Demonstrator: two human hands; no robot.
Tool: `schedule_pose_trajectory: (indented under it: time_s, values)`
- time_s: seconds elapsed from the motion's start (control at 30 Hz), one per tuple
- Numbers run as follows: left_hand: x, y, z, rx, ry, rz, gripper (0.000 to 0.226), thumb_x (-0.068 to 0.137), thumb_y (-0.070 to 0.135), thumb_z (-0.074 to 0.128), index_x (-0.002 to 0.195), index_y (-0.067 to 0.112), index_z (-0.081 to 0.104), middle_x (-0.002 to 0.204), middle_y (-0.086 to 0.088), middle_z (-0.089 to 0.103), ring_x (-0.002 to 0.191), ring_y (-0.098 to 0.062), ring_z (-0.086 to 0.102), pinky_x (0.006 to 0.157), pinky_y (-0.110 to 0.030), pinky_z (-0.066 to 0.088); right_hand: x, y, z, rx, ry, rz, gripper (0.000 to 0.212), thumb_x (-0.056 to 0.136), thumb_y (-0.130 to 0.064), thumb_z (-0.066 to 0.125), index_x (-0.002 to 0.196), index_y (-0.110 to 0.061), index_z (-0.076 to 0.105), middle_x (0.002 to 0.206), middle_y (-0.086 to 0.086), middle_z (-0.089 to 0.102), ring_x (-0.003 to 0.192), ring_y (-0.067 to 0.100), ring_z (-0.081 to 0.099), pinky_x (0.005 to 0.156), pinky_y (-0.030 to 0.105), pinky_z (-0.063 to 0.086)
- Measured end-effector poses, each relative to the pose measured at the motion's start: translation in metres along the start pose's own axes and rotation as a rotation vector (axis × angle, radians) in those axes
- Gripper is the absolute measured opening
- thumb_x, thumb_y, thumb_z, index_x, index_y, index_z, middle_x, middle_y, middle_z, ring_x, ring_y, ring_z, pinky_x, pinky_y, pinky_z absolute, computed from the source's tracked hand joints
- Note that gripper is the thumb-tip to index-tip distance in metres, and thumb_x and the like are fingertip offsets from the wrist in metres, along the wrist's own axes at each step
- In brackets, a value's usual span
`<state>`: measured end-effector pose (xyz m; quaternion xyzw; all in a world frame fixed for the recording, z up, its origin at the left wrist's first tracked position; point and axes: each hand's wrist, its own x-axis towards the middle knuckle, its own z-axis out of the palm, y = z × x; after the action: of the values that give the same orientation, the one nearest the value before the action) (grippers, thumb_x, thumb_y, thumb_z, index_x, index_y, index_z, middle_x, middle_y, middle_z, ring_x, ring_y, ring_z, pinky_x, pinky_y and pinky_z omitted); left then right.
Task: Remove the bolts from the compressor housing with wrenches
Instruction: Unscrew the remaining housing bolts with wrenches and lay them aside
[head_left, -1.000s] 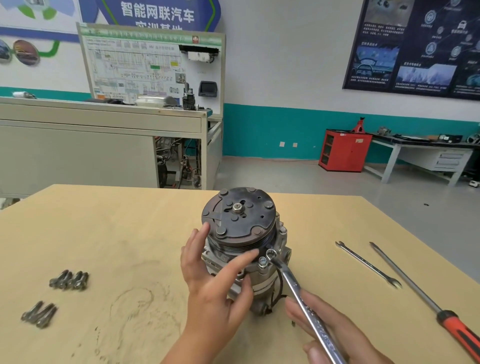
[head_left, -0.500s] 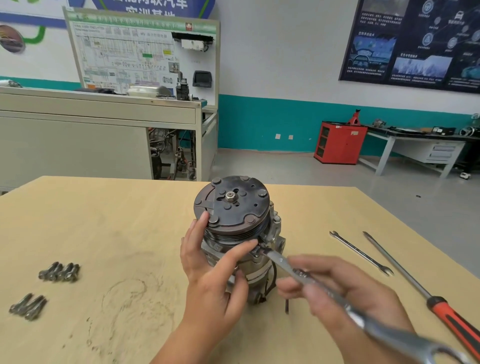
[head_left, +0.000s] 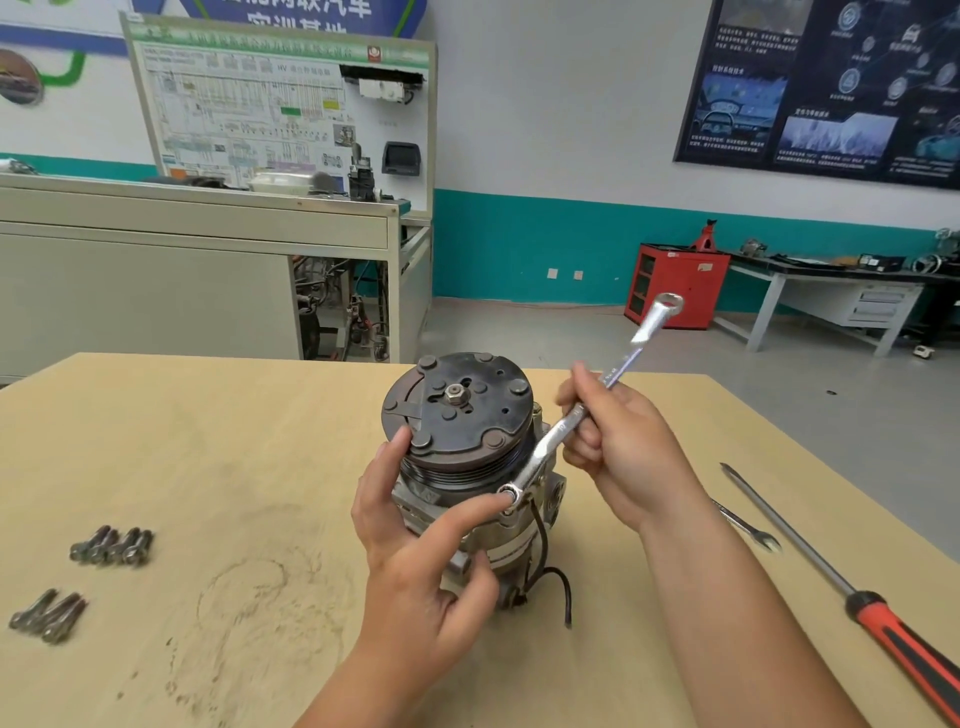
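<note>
while the grey cast-metal compressor (head_left: 501, 551) stands upright near the middle of the pale wooden table (head_left: 208, 441), with its dark round clutch plate (head_left: 457, 410) facing up and tipped a little toward the camera, both bare hands are on it or on the tool. the left hand (head_left: 415, 566) wraps the near side of the compressor. its thumb presses low on the housing and its other fingers reach up the left flank to the edge of the grooved pulley. its index finger stretches across the front, and the tip touches the ring end of the wrench.

the right hand (head_left: 623, 457) grips the long silver combination wrench (head_left: 558, 431) about midway along the shaft, with fingers and thumb curled round it. the wrench slants up and to the right. its lower ring end (head_left: 508, 493) sits on the housing flange just under the pulley, at the right front, and the ring and fingertip hide whatever bolt is beneath. its upper end hangs free in the air. a black cable (head_left: 566, 597) trails from the compressor's right side down to the table.

well apart to the left, two small clusters of dark loose bolts lie on the table, one farther back (head_left: 111, 545) and one nearer the edge (head_left: 47, 618). to the right lie a slim silver spanner (head_left: 748, 530), partly hidden behind the right forearm, and just beside it a long screwdriver (head_left: 883, 629) with a red-and-black handle.
</note>
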<state>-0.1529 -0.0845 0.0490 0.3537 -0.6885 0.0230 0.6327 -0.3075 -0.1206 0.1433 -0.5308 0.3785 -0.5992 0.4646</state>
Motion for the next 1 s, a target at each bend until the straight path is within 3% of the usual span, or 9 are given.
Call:
schedule_pose_trajectory:
  time_s: [0.17, 0.27, 0.33, 0.37, 0.47, 0.53, 0.7, 0.87, 1.0]
  values:
    - [-0.001, 0.001, 0.000, -0.004, -0.014, -0.011, 0.051, 0.071, 0.022, 0.053, 0.117, 0.043, 0.057, 0.152, 0.001, 0.016, 0.145, -0.026, 0.014, 0.116, -0.044, 0.020, -0.041, 0.002, -0.007, 0.269, 0.036, -0.162, 0.035, 0.083, -0.040, 0.047, 0.055, -0.023, 0.058, 0.043, -0.007, 0.037, 0.039, 0.005, 0.032, 0.044, 0.017, 0.031]
    - [0.000, 0.001, 0.000, -0.022, -0.007, -0.028, 0.055, 0.071, 0.023, 0.054, 0.123, 0.041, 0.051, 0.149, -0.010, 0.020, 0.145, -0.026, 0.015, 0.118, -0.042, 0.017, -0.073, 0.006, -0.006, 0.254, 0.055, -0.207, 0.032, 0.074, -0.054, 0.063, 0.066, -0.023, 0.066, 0.052, -0.001, 0.053, 0.050, 0.010, 0.049, 0.051, 0.016, 0.041]
    - [0.001, 0.002, -0.001, -0.038, -0.001, -0.033, 0.054, 0.071, 0.022, 0.055, 0.124, 0.034, 0.051, 0.148, -0.015, 0.021, 0.145, -0.024, 0.016, 0.118, -0.035, 0.016, -0.090, 0.010, -0.003, 0.192, 0.081, -0.250, 0.020, 0.075, -0.044, 0.066, 0.073, -0.024, 0.069, 0.060, 0.005, 0.062, 0.058, 0.014, 0.058, 0.053, 0.015, 0.043]
    - [0.001, 0.002, -0.001, -0.047, 0.002, -0.038, 0.053, 0.071, 0.022, 0.055, 0.123, 0.031, 0.051, 0.147, -0.016, 0.021, 0.144, -0.023, 0.017, 0.117, -0.031, 0.016, -0.098, 0.011, -0.001, 0.163, 0.123, -0.265, 0.015, 0.079, -0.034, 0.058, 0.074, -0.026, 0.070, 0.063, 0.008, 0.065, 0.060, 0.016, 0.061, 0.053, 0.015, 0.043]
    - [0.001, 0.002, -0.003, -0.072, 0.009, -0.050, 0.053, 0.071, 0.022, 0.055, 0.123, 0.030, 0.049, 0.146, -0.015, 0.022, 0.143, -0.022, 0.019, 0.115, -0.027, 0.018, -0.116, 0.019, 0.003, 0.029, 0.237, -0.326, 0.027, 0.077, -0.022, 0.046, 0.073, -0.036, 0.069, 0.067, 0.010, 0.070, 0.060, 0.019, 0.066, 0.050, 0.017, 0.043]
    - [0.001, 0.002, -0.002, -0.072, 0.013, -0.043, 0.050, 0.072, 0.021, 0.054, 0.121, 0.031, 0.051, 0.145, -0.014, 0.023, 0.143, -0.022, 0.020, 0.115, -0.030, 0.020, -0.125, 0.022, 0.008, -0.071, 0.232, -0.358, 0.019, 0.073, -0.033, 0.051, 0.077, -0.042, 0.067, 0.068, 0.003, 0.072, 0.060, 0.017, 0.067, 0.048, 0.016, 0.044]
    - [0.001, 0.001, -0.001, -0.066, 0.016, -0.025, 0.043, 0.072, 0.021, 0.055, 0.113, 0.034, 0.058, 0.146, -0.008, 0.022, 0.145, -0.022, 0.018, 0.116, -0.032, 0.021, -0.129, 0.030, 0.015, -0.313, 0.232, -0.353, 0.026, 0.074, -0.052, 0.043, 0.093, -0.049, 0.060, 0.079, -0.009, 0.074, 0.064, 0.015, 0.067, 0.051, 0.021, 0.049]
    - [0.000, -0.001, 0.000, -0.034, 0.013, -0.027, 0.043, 0.072, 0.021, 0.055, 0.112, 0.037, 0.060, 0.148, -0.007, 0.019, 0.145, -0.026, 0.016, 0.117, -0.039, 0.021, -0.123, 0.024, 0.019, -0.357, 0.175, -0.329, 0.041, 0.075, -0.077, 0.043, 0.097, -0.046, 0.060, 0.083, -0.013, 0.073, 0.074, 0.002, 0.068, 0.059, 0.008, 0.047]
    - [-0.001, -0.001, 0.001, 0.000, -0.010, -0.034, 0.048, 0.072, 0.022, 0.054, 0.117, 0.037, 0.059, 0.150, -0.006, 0.017, 0.146, -0.027, 0.013, 0.118, -0.038, 0.017, -0.114, 0.012, 0.016, -0.255, 0.167, -0.318, 0.032, 0.081, -0.063, 0.049, 0.088, -0.036, 0.063, 0.072, 0.001, 0.073, 0.064, 0.013, 0.069, 0.051, 0.010, 0.043]
